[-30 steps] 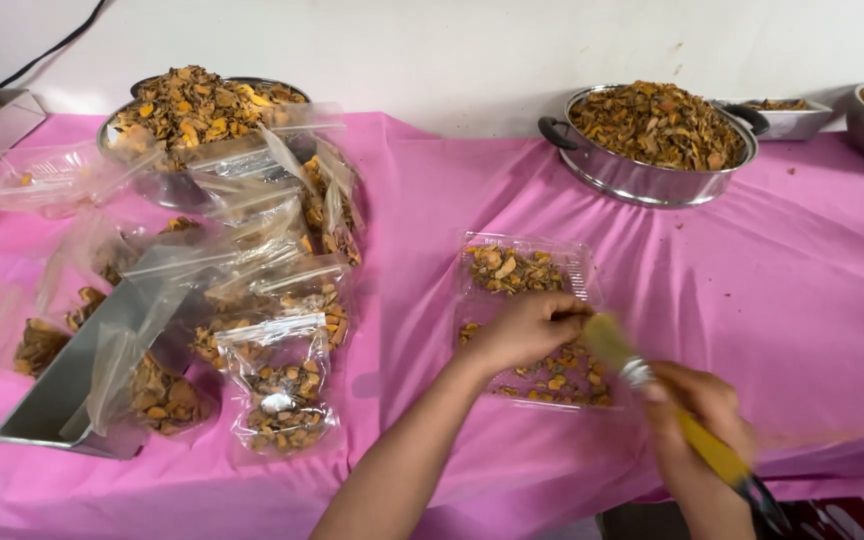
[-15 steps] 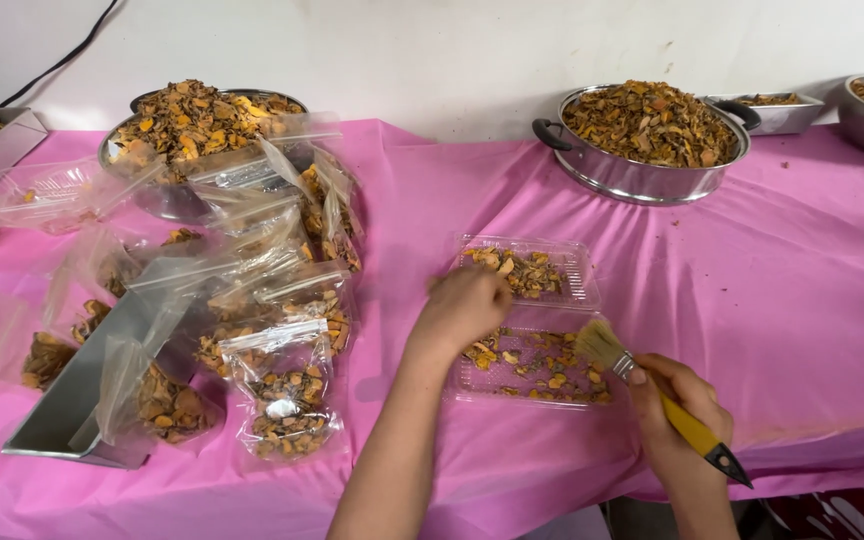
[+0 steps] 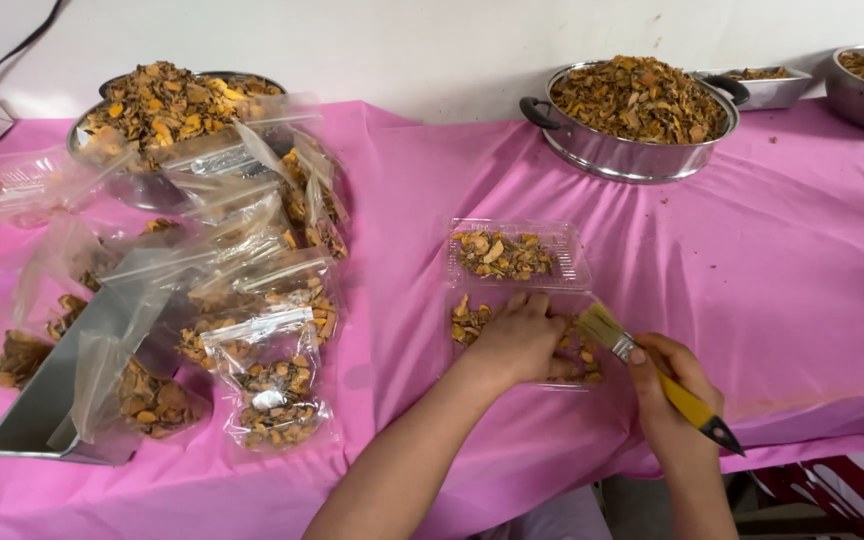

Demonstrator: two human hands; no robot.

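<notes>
The open clear clamshell tray [image 3: 569, 262] near the table's near edge is steadied by the left hand [image 3: 522, 338], laid loosely curled on its dried orange slices [image 3: 501, 254], while the right hand [image 3: 667, 385] grips a yellow-handled brush [image 3: 652, 373] whose bristles are angled into the near half.

The left hand [image 3: 520, 338] lies palm down, fingers loosely curled and pointing to the far right, its bare forearm running in from the near left. The right hand [image 3: 667, 385] sits just beside it on the right, fist closed in a grip, knuckles up, wrist bent and forearm coming up from the near edge.
</notes>
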